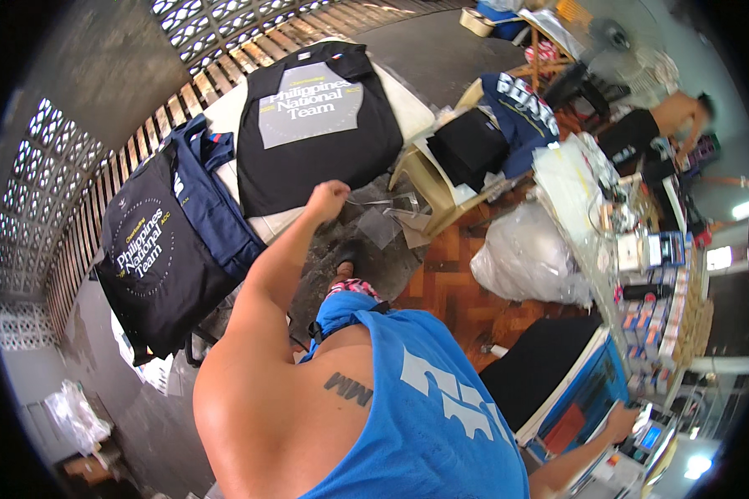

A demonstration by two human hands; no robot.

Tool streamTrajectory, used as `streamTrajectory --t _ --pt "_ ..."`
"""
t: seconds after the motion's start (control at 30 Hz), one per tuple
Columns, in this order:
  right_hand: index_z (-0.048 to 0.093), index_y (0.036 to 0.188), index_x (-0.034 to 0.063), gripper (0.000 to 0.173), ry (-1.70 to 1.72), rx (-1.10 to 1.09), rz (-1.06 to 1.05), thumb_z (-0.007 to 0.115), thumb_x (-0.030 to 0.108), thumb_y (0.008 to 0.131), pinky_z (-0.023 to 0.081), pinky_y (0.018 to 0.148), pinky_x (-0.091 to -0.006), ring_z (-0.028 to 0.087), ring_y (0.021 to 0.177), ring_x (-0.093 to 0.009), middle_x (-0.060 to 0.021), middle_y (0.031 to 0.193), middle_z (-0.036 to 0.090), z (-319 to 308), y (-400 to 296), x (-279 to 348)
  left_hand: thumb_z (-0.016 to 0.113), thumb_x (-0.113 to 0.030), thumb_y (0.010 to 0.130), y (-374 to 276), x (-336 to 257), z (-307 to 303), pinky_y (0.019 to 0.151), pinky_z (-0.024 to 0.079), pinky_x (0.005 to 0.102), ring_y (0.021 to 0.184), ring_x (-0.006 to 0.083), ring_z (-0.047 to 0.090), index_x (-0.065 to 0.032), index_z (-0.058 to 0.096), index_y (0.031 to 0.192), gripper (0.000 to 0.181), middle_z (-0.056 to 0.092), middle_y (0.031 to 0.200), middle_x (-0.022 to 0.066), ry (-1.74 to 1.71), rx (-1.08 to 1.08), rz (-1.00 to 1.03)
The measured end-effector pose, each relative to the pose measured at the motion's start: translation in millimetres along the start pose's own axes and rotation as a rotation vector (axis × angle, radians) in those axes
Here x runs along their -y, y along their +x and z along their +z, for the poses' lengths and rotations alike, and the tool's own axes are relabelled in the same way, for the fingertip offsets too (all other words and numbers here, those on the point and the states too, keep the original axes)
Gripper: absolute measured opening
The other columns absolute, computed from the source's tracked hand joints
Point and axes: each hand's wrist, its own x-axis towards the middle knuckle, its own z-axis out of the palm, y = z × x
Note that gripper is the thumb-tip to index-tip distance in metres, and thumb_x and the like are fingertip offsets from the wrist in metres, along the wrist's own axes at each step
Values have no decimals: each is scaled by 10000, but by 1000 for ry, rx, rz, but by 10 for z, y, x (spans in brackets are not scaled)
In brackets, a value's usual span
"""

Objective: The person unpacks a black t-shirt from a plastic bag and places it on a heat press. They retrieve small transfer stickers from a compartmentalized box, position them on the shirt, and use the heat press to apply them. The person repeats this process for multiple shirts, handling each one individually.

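My left hand (327, 201) is at the front edge of a pale table, by the hem of a black T-shirt (318, 168) laid flat. Its fingers are curled; a strip of clear film (384, 201) starts close to them, but whether they hold it is unclear. A sheet of translucent film (312, 106) covers the shirt's printed lettering. Far to my right, my right hand (623, 423) is closed around the handle of a heat press (649, 436) with a lit display. Beside it are a blue-framed panel (583, 399) and black fabric (540, 355).
Another printed black shirt (140, 249) and navy garments (215, 199) lie at left. A beige plastic chair (437, 187) holds folded black shirts (471, 146). A large clear plastic bag (527, 256) stands on the parquet floor (443, 274). A person (665, 128) bends over at far right.
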Motion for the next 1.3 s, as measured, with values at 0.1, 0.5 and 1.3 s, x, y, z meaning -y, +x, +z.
streamTrajectory --t 0.1,0.5,1.3 --pt "517 1340 -14 659 -77 -70 -75 640 447 886 474 969 -521 589 1166 -478 -292 1263 624 -135 387 -55 613 -119 874 599 -30 -641 847 552 390 943 314 715 -48 746 1009 203 737 985 172 170 -201 -27" --pt "618 1314 47 439 461 -628 -1201 613 344 990 509 898 -346 677 998 -220 -130 1170 711 -3256 447 5469 467 -98 926 1244 1020 -1049 1213 199 523 1446 350 338 -31 486 1403 482 453 1492 156 744 -503 -87" --pt "721 1115 89 327 475 989 -1897 682 154 797 558 867 -404 713 976 -315 -153 1018 741 -510 -6779 8487 608 -311 913 576 730 -1305 1228 204 469 1459 305 335 -59 445 1452 616 412 1528 157 767 -478 -249"
